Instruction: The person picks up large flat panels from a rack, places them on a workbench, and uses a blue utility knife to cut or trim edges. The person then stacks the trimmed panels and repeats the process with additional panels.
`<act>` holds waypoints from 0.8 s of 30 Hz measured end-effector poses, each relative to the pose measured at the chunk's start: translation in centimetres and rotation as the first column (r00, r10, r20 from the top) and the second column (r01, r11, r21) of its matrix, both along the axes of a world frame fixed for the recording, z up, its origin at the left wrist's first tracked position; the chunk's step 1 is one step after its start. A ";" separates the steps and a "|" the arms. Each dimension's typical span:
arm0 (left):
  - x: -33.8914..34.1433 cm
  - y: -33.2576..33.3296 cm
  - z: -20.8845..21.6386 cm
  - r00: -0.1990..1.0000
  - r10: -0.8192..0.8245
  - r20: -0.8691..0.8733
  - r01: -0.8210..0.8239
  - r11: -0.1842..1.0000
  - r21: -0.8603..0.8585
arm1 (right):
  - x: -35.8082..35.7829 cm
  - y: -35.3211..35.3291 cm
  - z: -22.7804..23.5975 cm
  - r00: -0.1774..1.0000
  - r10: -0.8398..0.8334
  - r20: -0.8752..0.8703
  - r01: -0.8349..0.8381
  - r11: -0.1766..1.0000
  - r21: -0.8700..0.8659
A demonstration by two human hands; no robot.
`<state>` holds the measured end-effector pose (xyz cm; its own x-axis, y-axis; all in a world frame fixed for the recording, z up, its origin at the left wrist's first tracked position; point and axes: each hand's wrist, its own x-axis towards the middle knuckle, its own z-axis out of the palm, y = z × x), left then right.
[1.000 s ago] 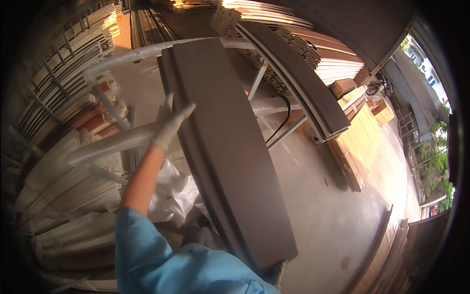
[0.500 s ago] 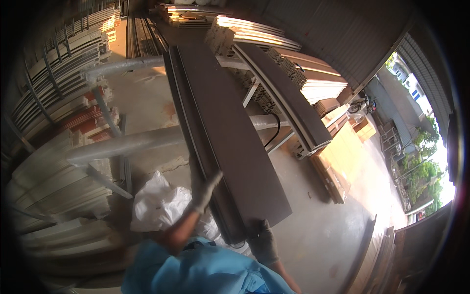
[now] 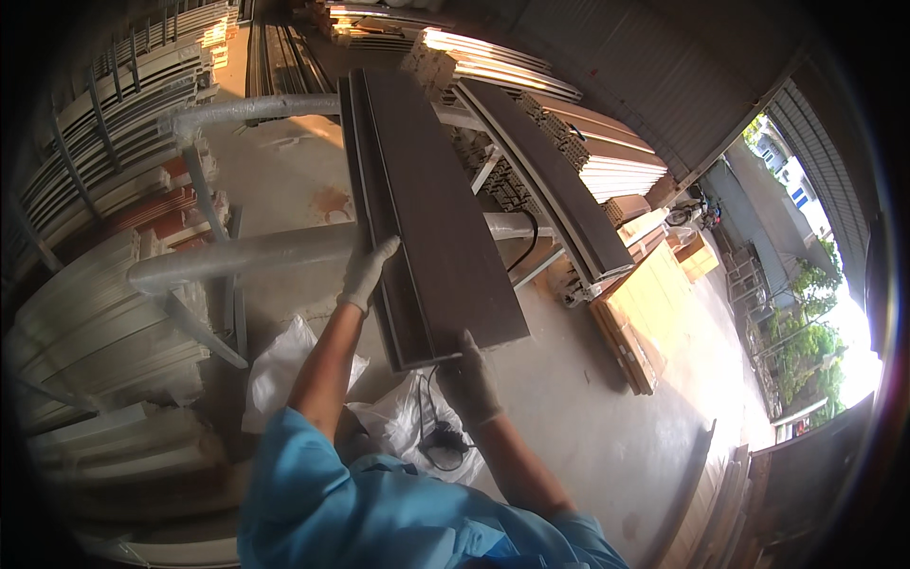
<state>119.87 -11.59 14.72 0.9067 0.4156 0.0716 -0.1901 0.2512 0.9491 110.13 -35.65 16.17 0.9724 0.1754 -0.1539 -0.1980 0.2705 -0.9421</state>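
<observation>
A long dark brown panel [image 3: 445,228] lies across two rails wrapped in clear plastic, its near end towards me. Along its left side runs a lower, narrower ledge. My left hand [image 3: 366,277], in a pale glove, holds the panel's left edge, fingers over the top. At the near end, my gloved right hand [image 3: 468,383] grips the edge with the thumb on top; its other fingers are hidden underneath. To the right, another stack of dark brown panels [image 3: 550,180] rests on the same rack.
The wrapped rail [image 3: 242,258] juts out to the left on metal legs. White plastic sacks [image 3: 301,365] and a dark cable [image 3: 445,438] lie near my body. Stacked profiles [image 3: 104,313] line the left; flat cardboard packs [image 3: 649,313] lie on the floor at right.
The panel has slid away from me along the rails. Both hands have moved forward with it, arms now stretched out further, and more of the sacks and cable shows below.
</observation>
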 end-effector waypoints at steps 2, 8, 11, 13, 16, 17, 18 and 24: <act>-1.2 -1.3 -0.1 0.996 0.085 0.036 -0.086 0.996 0.022 | 0.9 1.2 0.0 0.998 0.000 -0.059 0.009 0.989 0.149; -10.2 -8.0 -0.1 0.977 0.089 0.195 -0.053 0.982 -0.184 | 0.5 0.1 -1.1 0.625 0.329 0.708 0.399 0.645 -0.652; -10.2 -7.8 0.8 0.984 0.019 0.176 0.039 0.947 -0.318 | 1.3 -0.6 -1.5 0.790 0.372 0.487 0.096 0.709 -0.698; -8.9 -7.1 1.0 0.983 0.044 0.178 0.008 0.960 -0.280 | 3.0 0.6 -1.7 0.888 0.278 0.366 0.013 0.780 -0.625; -7.1 -5.8 0.6 0.985 0.056 0.163 -0.026 0.982 -0.186 | 4.6 1.9 -1.1 0.975 0.221 0.005 -0.219 0.962 0.164; -6.5 -5.2 0.7 0.987 0.065 0.148 -0.043 0.988 -0.147 | 4.5 1.9 -0.8 0.973 0.196 -0.118 -0.153 0.940 0.305; -6.1 -4.7 0.9 0.972 0.207 0.109 -0.230 0.928 0.293 | 4.6 1.8 -0.5 0.960 0.219 -0.174 -0.115 0.876 0.469; -2.4 -6.7 5.6 0.926 0.351 -0.140 0.127 0.061 0.990 | -1.8 -8.4 -3.9 0.949 0.313 0.027 -0.314 0.948 0.058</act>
